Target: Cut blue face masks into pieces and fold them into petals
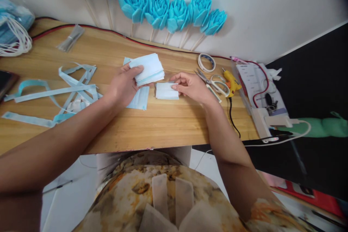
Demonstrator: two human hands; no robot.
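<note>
My left hand (122, 81) grips a thick stack of pale blue and white fabric pieces (148, 67), thumb on top, raised over the table. The pieces look cut from face masks. Under that stack lies a larger light blue mask sheet (139, 99), partly hidden by my left hand. My right hand (189, 85) pinches the right edge of a smaller stack of cut fabric pieces (165, 91), thumb above and fingers behind. Close by on the right are scissors (213, 83) with pale handles.
Blue fabric flowers (160, 9) on sticks lean against the wall. Cut blue strips (78, 88) lie at left, near a bundle of clear ties (71, 38). A tape roll (206, 62), a yellow glue gun (230, 83) and a power strip (262, 123) are at right.
</note>
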